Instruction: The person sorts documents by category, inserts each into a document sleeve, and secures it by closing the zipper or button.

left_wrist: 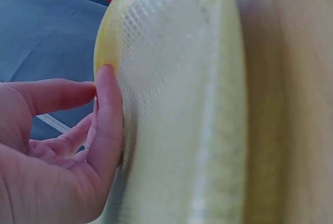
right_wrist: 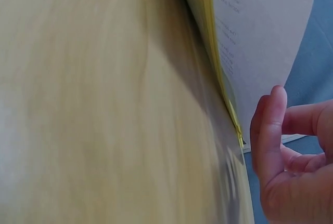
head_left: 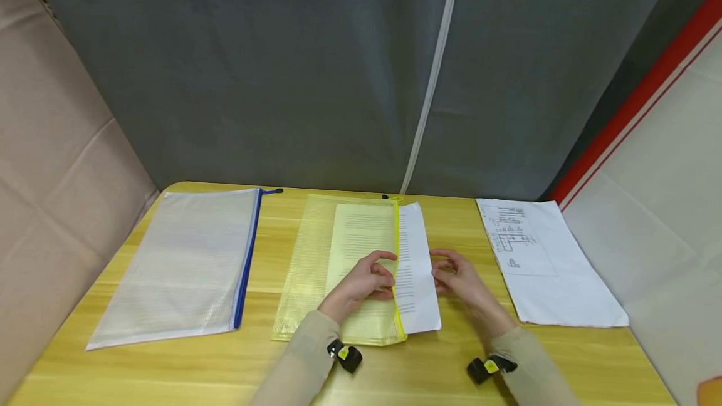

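A translucent yellow mesh zipper folder lies in the middle of the table with its zipper edge to the right. Printed paper is partly inside it; a white strip sticks out past that edge. My left hand pinches the folder's zipper edge between thumb and index finger, also seen in the left wrist view, where the folder bulges. At the paper's outer right edge, my right hand pinches with thumb and fingertips. In the right wrist view the paper rises beside the thumb.
To the left lies a clear mesh zipper folder with a blue zipper. On the right, white sheets with a printed diagram lie near the table edge. A grey curtain hangs behind the wooden table.
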`<state>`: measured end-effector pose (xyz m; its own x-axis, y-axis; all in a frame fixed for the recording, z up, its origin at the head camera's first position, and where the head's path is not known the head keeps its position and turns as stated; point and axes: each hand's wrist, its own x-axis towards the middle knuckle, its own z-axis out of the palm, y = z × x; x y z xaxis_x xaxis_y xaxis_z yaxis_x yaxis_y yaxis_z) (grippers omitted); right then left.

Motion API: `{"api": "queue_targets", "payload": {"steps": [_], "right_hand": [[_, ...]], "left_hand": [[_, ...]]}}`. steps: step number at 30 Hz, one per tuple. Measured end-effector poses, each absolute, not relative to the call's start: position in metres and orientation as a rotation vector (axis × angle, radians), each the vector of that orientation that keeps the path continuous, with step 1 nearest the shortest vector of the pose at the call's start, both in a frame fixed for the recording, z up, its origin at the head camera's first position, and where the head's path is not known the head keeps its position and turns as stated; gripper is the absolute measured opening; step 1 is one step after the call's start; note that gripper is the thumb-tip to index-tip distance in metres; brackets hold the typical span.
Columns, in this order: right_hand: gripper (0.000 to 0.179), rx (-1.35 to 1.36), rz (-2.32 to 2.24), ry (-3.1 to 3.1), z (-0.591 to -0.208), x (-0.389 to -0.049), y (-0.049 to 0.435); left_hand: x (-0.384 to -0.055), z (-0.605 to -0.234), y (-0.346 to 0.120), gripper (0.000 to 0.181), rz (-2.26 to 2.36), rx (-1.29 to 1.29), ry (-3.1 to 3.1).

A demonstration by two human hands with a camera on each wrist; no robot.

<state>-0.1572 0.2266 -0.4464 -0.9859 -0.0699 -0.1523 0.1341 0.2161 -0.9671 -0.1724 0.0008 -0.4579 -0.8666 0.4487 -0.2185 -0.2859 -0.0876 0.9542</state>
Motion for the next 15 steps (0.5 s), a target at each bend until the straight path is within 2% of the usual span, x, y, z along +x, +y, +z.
{"api": "queue_targets", "payload": {"steps": [15], "right_hand": [[0.044,-0.057,-1.850,2.282,-0.446,-0.163,0.208]], "left_hand": [[-0.174,-0.451,0.003,0.050,1.941,0.138,1.716]]}}
